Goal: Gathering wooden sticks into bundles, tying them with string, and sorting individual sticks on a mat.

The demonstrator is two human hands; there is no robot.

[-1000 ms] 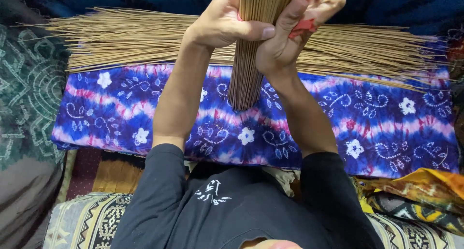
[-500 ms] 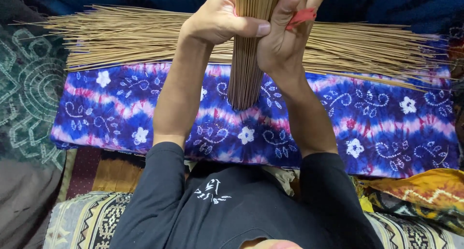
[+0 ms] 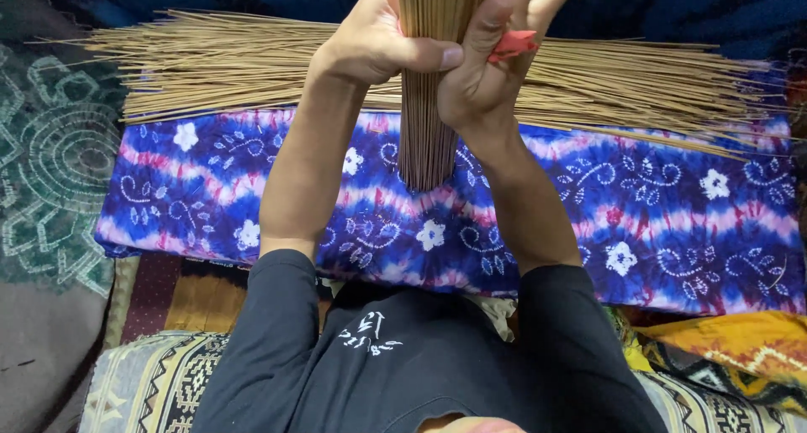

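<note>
Both hands clamped on one upright bundle of thin brown sticks [image 3: 427, 139], held at 12 o'clock of the view, above the lap. Left hand [image 3: 374, 42] wraps it from the 9 o'clock side, thumb pressed across the front. Right hand [image 3: 487, 71] grips from the 3 o'clock side, thumb up along the sticks, fingers closed round the back. Bundle's top runs out of frame; its lower cut end hangs free over the cloth, not touching it as far as can be told.

Largest first: blue-purple tie-dye cloth [image 3: 639, 223] w/ white flowers spans the middle, 9 to 3 o'clock, under both forearms. Dark blue fabric [image 3: 689, 13] lies beyond it at 12–2 o'clock. Loose pile of the same sticks [image 3: 210, 63] lies flat across the cloth's far edge, fanned L to R, running behind the hands. Person's black sleeved shirt [image 3: 403, 366] w/ small white print fills 6 o'clock. Grey-green patterned mat [image 3: 42, 172] at 9 o'clock. Striped woven cushion [image 3: 151, 382] at 7 o'clock. Orange-yellow patterned cloth [image 3: 740, 349] at 4–5 o'clock. Smallest: red scrap [image 3: 513, 43], tucked against the right hand's fingers just beside the bundle; can't tell what it is.
</note>
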